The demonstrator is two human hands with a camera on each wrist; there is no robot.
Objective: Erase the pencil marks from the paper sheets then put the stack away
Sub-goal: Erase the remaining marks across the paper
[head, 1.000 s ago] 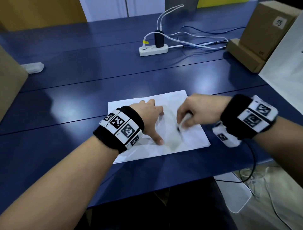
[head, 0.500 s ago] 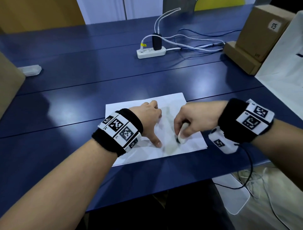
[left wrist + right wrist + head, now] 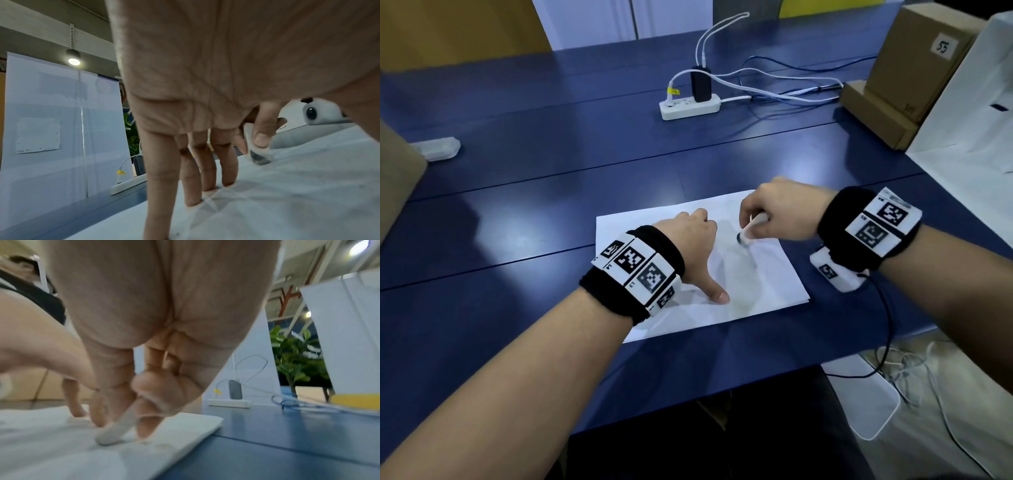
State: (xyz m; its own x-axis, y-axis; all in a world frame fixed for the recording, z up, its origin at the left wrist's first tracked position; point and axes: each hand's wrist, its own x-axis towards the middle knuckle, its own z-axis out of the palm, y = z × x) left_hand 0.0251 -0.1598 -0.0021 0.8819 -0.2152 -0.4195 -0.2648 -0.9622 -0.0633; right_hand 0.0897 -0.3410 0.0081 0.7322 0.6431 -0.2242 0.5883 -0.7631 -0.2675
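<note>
I see the paper stack (image 3: 767,274) near the counter's (image 3: 551,178) front edge. My left hand (image 3: 693,250) presses it flat with straight, spread fingers (image 3: 191,177). My right hand (image 3: 780,212) pinches an eraser (image 3: 748,234), its dark tip on the sheet near the far right corner. A power strip (image 3: 690,108) and boxes (image 3: 904,75) sit toward the back edge.

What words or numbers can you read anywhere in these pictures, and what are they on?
"55": handwritten on a white label stuck to the upper cardboard box.
Small dark mark low on that box's side: too blurred to read.
Wristbands: black-and-white square code patterns, with tiny characters beside them too small to read.
Paper sheets, eraser, power strip: no readable text.
</note>
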